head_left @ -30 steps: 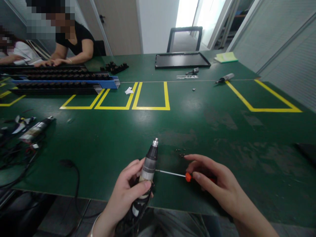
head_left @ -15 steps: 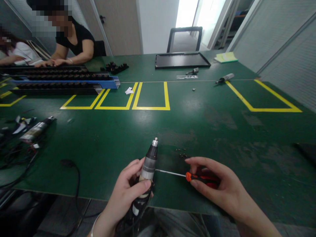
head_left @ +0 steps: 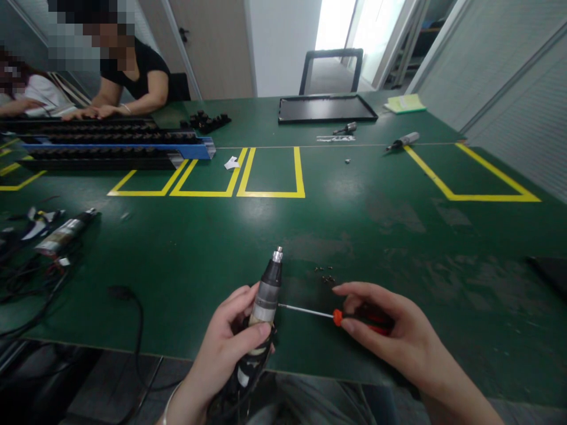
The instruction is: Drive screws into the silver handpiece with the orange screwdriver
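So the green bench fills most of the view: a blue rail and a person in black at 10 o'clock, black tray at 1, loose screws between 4 and 5. At 6, the left hand's grip is closed around a power driver; the right hand's grip has a screwdriver, tip at the driver's side. Compared with a second ago, the right index finger is a bit off the screws and more handle shows. Can't tell if the tip's seated, fingers cover some handle, and a dark thing is cut off around 3.
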A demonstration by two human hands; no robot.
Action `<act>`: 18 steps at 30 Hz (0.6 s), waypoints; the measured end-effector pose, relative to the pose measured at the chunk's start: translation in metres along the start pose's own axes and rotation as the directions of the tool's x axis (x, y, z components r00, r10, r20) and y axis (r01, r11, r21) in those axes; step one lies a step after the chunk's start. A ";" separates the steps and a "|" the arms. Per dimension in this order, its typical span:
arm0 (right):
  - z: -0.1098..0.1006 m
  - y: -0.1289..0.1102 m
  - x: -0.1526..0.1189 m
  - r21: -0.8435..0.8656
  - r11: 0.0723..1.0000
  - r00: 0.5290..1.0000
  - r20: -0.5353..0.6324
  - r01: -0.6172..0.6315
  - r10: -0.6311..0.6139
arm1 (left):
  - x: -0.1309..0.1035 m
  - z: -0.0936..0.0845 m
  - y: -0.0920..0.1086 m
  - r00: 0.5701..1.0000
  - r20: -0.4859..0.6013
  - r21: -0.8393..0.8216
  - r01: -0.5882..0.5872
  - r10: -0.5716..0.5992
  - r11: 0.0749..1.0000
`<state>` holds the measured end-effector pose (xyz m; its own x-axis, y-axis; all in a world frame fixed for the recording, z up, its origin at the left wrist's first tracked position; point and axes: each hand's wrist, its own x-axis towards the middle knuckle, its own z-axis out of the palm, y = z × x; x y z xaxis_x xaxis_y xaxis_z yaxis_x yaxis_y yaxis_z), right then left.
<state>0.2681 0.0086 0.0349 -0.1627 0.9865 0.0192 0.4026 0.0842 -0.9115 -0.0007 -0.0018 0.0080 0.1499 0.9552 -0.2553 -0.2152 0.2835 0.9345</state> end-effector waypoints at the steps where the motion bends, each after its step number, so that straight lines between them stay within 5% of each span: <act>1: 0.000 -0.001 0.000 -0.003 1.000 1.000 -0.004 0.008 -0.008 | 0.000 0.000 0.000 1.000 0.005 -0.005 -0.002 0.002 1.000; 18: 0.001 0.003 0.001 -0.094 0.995 0.999 0.018 0.036 -0.034 | 0.001 -0.002 -0.002 1.000 0.009 0.020 -0.005 0.005 1.000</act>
<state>0.2684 0.0096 0.0320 -0.1924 0.9804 0.0432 0.4790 0.1323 -0.8678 -0.0019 -0.0016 0.0056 0.1577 0.9557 -0.2485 -0.1968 0.2770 0.9405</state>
